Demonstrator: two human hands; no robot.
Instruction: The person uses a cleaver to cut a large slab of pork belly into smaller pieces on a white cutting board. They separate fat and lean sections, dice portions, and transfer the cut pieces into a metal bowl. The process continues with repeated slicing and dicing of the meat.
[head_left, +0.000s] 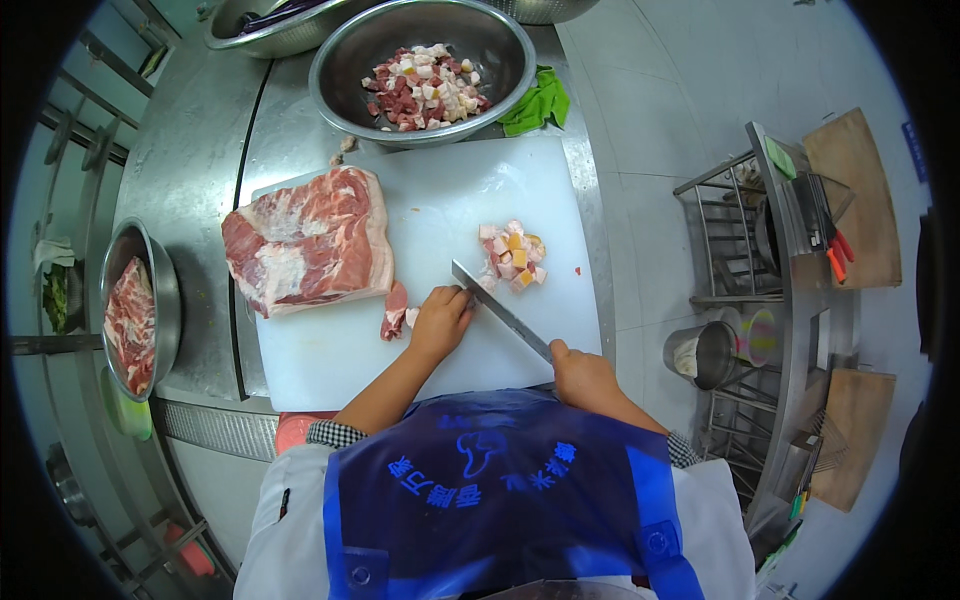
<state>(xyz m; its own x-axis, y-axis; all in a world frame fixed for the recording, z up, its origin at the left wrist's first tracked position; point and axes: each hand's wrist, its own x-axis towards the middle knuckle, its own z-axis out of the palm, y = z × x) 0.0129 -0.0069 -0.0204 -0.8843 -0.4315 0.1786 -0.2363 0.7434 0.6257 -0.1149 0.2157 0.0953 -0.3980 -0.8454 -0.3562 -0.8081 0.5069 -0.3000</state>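
My right hand (587, 375) grips the handle of a knife (504, 311), its broad blade slanting up and left across the white cutting board (322, 367). Beside the blade, my left hand (441, 324) curls its fingers down over a pork strip, mostly hidden beneath them. A pale end of the strip (412, 317) shows left of the fingers. Just past the blade lies a small heap of diced pork (517, 259) with fat and yellowish rind. Another cut strip of pork (394, 311) rests left of my left hand, against a large slab of pork (311, 240).
Behind the board stands a steel bowl (330, 82) of diced pork, with a green cloth (538, 103) at its right. A second steel bowl (169, 300) at far left holds raw meat. Across the floor, a steel rack (787, 300) carries knives and wooden boards (855, 202).
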